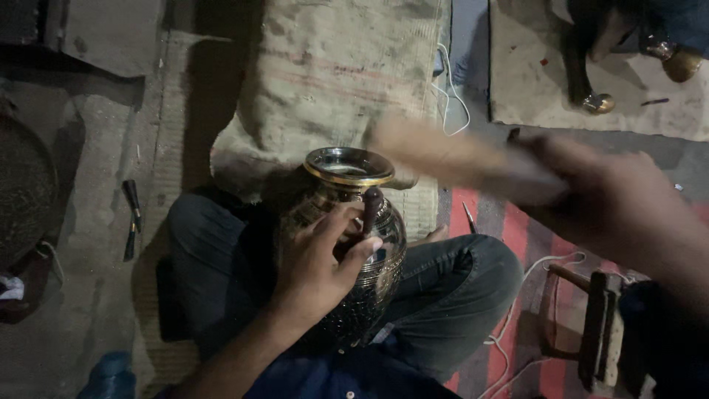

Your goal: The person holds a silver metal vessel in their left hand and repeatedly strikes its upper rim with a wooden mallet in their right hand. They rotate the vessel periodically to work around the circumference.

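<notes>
A shiny engraved metal vase with a gold-rimmed mouth stands between my crossed legs. My left hand rests against its side and grips a short dark punch tool, whose tip presses on the vase's shoulder. My right hand is raised to the right of the vase and holds a wooden mallet, which is blurred by motion above and beside the vase's mouth.
A burlap sack lies behind the vase. Two dark chisels lie on the floor at left. A wooden tool and white cord sit at right on a red striped mat. Brass pieces lie at the far right.
</notes>
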Available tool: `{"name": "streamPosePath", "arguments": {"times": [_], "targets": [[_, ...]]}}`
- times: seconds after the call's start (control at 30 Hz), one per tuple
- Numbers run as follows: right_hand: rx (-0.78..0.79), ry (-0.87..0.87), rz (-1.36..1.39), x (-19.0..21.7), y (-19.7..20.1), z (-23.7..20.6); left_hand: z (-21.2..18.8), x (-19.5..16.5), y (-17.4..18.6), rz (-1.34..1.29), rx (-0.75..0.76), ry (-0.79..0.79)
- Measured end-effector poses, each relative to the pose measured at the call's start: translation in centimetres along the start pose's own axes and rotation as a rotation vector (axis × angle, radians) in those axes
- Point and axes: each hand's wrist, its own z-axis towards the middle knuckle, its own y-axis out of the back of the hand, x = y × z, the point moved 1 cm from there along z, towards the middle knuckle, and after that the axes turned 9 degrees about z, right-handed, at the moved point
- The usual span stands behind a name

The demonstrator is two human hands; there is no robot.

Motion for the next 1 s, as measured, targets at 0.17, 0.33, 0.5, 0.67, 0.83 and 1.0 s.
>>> {"name": "streamPosePath", "arguments": {"times": [0.17, 0.33, 0.5, 0.67, 0.83, 1.0], "targets": [[0.193, -0.140, -0.055, 2.6, 1.0, 1.3, -0.1, 0.2, -0.3, 0.041, 0.013, 0.022], [0.286, -0.190, -0.627, 3.3, 1.4, 1.0, -0.5, -0.1, -0.5, -0.034, -0.174, -0.099], [0.200, -0.005, -0.629, 2.2, 1.5, 1.5, -0.9, 0.6, -1.2, -0.011, -0.128, -0.019], [0.041, 0.180, 0.598, 1.9, 1.5, 2.0, -0.9, 1.4, -1.9, 0.011, -0.214, -0.155], [0.377, -0.147, -0.275, 2.0, 1.0, 2.5, -0.9, 1.3, -1.9, -0.048, -0.062, 0.003], [0.455, -0.285, -0.581, 2.3, 0.9, 2.4, 0.0, 0.5, -1.4, -0.011, -0.031, 0.012]]}}
